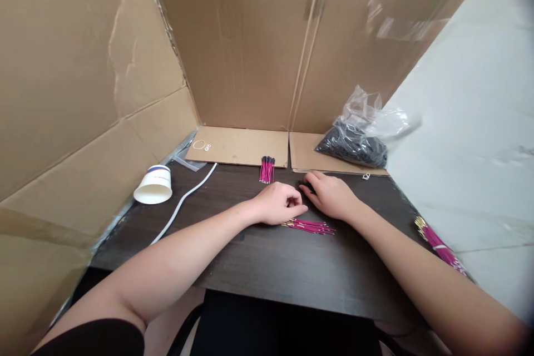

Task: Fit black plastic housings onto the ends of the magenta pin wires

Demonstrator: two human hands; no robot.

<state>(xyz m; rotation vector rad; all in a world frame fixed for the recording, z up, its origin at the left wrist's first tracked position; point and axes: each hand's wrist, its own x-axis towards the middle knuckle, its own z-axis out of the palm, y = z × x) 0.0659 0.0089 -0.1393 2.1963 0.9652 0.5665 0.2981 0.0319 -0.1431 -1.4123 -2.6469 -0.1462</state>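
Note:
My left hand [280, 203] rests on the dark tabletop with its fingers curled in and the thumb beside them. What it holds, if anything, is hidden. Just below it lies a loose fan of magenta wires [311, 226], gold-coloured ends toward the hand, pale tips to the right. To the right, my right hand [329, 194] has thumb and fingers drawn together near the table; a small dark thing may be at the fingertips, too small to name. Beyond my left hand lies a row of magenta wires with black ends [267, 169].
A clear plastic bag of small black pieces [354, 144] sits at the back right on cardboard. A tied wire bundle [440, 245] lies at the right edge. On the left are a tipped paper cup [153, 184] and a white cable [183, 200]. Cardboard walls [242, 50] enclose the back and left.

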